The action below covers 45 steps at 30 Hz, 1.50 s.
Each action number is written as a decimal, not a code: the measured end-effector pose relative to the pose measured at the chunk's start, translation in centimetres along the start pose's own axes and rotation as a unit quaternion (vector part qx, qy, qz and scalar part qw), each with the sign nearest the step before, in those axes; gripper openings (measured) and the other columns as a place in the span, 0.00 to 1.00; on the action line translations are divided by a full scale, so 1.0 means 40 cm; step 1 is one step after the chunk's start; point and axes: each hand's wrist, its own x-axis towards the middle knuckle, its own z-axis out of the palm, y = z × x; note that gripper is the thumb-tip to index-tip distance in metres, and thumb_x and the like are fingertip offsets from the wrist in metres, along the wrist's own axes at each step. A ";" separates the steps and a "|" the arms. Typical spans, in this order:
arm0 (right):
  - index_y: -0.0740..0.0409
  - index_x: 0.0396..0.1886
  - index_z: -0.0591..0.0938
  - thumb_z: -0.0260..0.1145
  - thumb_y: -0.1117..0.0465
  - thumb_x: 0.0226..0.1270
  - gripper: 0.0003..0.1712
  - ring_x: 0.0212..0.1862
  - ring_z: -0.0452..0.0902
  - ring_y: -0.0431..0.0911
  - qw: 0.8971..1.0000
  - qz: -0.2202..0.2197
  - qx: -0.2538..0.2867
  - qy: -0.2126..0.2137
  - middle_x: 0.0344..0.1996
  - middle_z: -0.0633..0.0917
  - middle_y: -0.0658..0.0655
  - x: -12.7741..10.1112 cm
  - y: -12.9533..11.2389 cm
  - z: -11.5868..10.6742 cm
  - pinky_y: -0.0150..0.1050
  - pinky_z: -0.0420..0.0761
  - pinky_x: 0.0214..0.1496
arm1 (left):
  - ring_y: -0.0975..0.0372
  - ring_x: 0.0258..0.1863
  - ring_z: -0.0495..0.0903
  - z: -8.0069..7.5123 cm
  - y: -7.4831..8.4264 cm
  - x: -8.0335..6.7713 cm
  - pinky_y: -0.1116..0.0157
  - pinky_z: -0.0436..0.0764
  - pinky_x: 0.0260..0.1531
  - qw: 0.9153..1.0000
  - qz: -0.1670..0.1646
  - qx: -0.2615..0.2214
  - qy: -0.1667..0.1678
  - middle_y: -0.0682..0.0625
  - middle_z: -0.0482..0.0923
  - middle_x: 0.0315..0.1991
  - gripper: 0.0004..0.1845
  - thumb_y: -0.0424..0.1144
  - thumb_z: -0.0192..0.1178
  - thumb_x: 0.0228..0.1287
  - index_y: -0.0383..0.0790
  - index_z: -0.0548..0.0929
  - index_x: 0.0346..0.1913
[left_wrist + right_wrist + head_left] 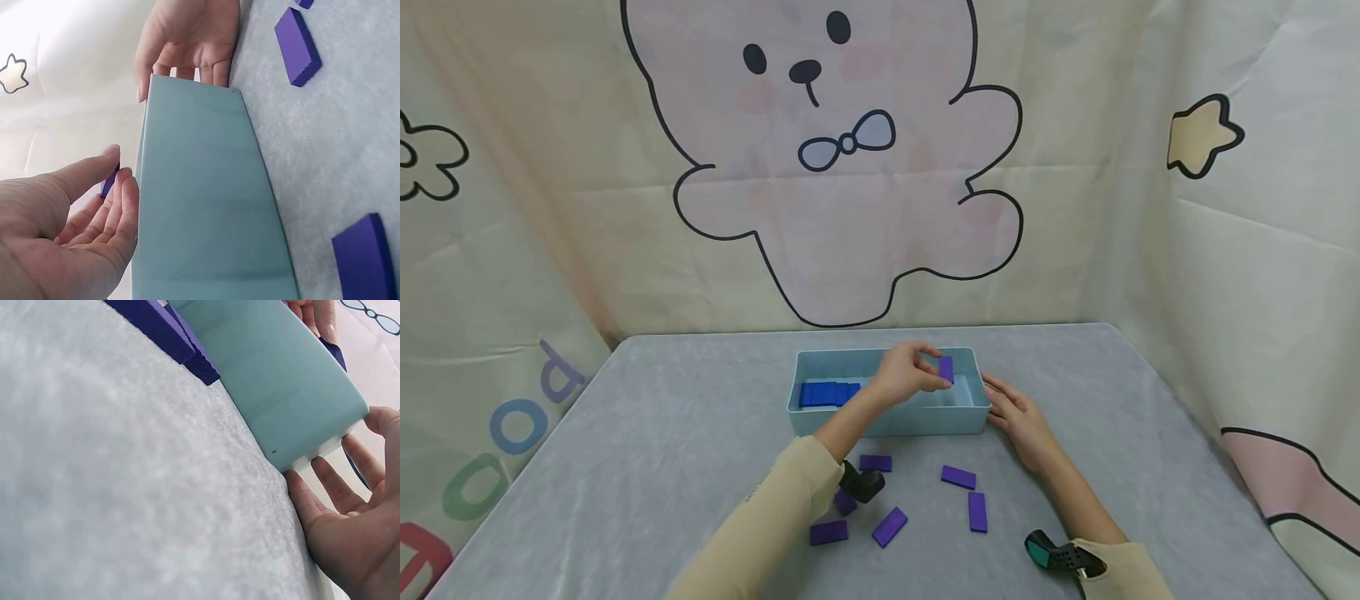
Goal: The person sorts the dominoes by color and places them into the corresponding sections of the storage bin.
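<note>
Reaching in nearest the camera with beige sleeves (752,525) and black wrist mounts (861,482); pinching, with the left hand (902,372), a purple tile (947,369) between thumb and fingertips; holding it up at the right part of a light teal box (887,423), its long axis running up and down the head view, top end leaning slightly left; impossible to tell whether upright or pointing away; touching the box's right end with the right hand (1018,421), thumb by a corner, fingers extended and clasping nothing; smooth-walled and round-cornered, long axis set side to side; bearing inside, toward the left, flat blue tiles (829,394) lined up side by side, long edges together, short ends toward the viewer; scattered in front on soft, napped grey cloth (662,483), six loose tiles (890,527), purple and rectangular, ridged along a short edge in the left wrist view; lying three roughly crosswise, one slanting up to the right, one pointing toward the box, one partly covered by a wrist mount; backed by creased pale fabric (1075,292), printed with a black-outlined bear-like figure (842,225) and a yellow star (1204,137).
</note>
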 end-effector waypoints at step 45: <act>0.65 0.82 0.62 0.51 0.53 0.88 0.33 0.56 0.82 0.33 1.000 -0.003 0.011 -0.010 0.80 0.65 0.68 0.004 0.000 -0.003 0.27 0.81 0.58 | 0.54 0.33 0.92 0.130 -0.013 0.108 0.67 0.89 0.35 0.994 -0.089 0.045 0.050 0.39 0.86 0.44 0.24 0.27 0.79 0.57 0.30 0.84 0.56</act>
